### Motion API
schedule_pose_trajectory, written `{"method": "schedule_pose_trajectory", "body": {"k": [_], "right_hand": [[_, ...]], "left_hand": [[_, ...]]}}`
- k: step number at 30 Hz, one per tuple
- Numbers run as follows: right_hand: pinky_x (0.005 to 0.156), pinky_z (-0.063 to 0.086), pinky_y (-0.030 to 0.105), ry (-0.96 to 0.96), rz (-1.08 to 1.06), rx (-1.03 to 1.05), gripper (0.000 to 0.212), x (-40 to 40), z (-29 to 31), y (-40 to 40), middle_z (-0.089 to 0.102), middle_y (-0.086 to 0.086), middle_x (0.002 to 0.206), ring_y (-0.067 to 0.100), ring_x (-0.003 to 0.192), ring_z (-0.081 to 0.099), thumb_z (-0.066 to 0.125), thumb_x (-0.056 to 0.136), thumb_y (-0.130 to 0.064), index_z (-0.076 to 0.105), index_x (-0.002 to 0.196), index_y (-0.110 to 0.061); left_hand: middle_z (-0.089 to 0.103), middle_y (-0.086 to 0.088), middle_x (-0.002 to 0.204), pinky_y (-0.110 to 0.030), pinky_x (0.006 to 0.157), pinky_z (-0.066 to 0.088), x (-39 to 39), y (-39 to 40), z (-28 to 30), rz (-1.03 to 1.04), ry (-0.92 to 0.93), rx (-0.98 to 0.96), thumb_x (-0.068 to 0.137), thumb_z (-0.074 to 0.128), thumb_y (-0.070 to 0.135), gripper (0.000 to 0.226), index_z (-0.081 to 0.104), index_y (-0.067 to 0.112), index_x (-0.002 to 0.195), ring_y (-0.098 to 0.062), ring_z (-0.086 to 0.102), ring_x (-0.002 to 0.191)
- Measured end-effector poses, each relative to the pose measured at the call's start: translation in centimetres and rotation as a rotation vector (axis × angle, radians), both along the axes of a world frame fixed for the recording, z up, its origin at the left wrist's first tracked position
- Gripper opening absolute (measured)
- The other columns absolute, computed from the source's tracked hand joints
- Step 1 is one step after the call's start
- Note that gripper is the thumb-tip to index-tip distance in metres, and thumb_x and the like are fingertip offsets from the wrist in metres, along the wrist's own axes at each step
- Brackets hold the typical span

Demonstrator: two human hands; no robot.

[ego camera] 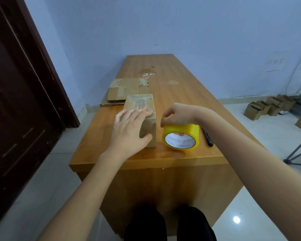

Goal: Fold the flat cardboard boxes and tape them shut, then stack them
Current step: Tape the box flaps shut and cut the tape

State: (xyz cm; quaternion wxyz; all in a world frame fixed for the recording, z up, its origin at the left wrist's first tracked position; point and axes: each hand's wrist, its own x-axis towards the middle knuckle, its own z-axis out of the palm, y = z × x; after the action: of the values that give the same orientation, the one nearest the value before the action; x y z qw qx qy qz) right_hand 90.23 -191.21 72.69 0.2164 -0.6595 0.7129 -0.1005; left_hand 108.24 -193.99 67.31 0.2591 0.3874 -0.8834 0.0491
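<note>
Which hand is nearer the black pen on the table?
Right. The right hand grips the yellow tape roll just left of the black pen; the left hand rests on the folded box, farther left.

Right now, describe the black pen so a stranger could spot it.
Start at the wooden table and go to its near right corner. Beside the yellow tape roll, gripped by the right hand, lies the black pen: thin, dark, the only non-cardboard, non-yellow item.
</note>
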Motion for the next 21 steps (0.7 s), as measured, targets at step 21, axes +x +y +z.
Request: {"method": "schedule_pose_trajectory", "body": {"k": [21], "right_hand": [[0.054,0.03,0.028,0.509,-0.325,-0.461,0.026,0.8,-3.7,4.3,0.059,0.003,0.079,0.026,0.069,0.052,0.041,0.096,-0.023,0.065,0.097,-0.013]], "left_hand": [[0.058,0.016,0.122,-0.027,0.09,0.021,-0.7,0.0,2.0,0.015,0.091,0.148,0.087,0.031,0.067,0.051,0.059,0.036,0.115,-0.004,0.047,0.111]]}}
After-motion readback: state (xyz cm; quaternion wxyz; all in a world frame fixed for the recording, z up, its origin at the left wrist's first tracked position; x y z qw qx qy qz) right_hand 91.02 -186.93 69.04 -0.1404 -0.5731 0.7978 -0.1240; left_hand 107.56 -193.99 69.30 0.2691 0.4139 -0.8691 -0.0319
